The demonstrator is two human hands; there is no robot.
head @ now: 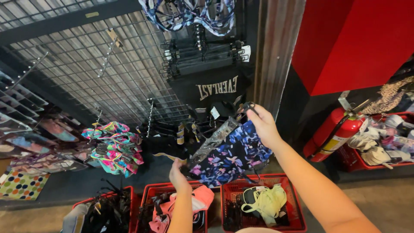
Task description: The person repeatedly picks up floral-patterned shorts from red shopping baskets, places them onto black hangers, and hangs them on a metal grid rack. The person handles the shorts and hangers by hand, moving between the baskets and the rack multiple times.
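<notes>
My right hand point(264, 126) grips the black clip hanger at the top of a dark floral garment point(230, 155) with blue and pink flowers, holding it up in front of a wire grid wall point(108, 73). My left hand point(178, 174) holds the lower left edge of the same garment. Black garments on hangers point(207, 88) hang from the grid just behind it. More dark pieces point(166, 144) hang on a hook to the left of my left hand.
Brightly patterned garments point(114, 146) hang at the left. Red baskets point(297, 215) with clothing and hangers stand on the floor below. A red fire extinguisher point(332, 133) stands at the right, beside a red bin point(390, 165) of items. A metal post point(276, 51) rises behind.
</notes>
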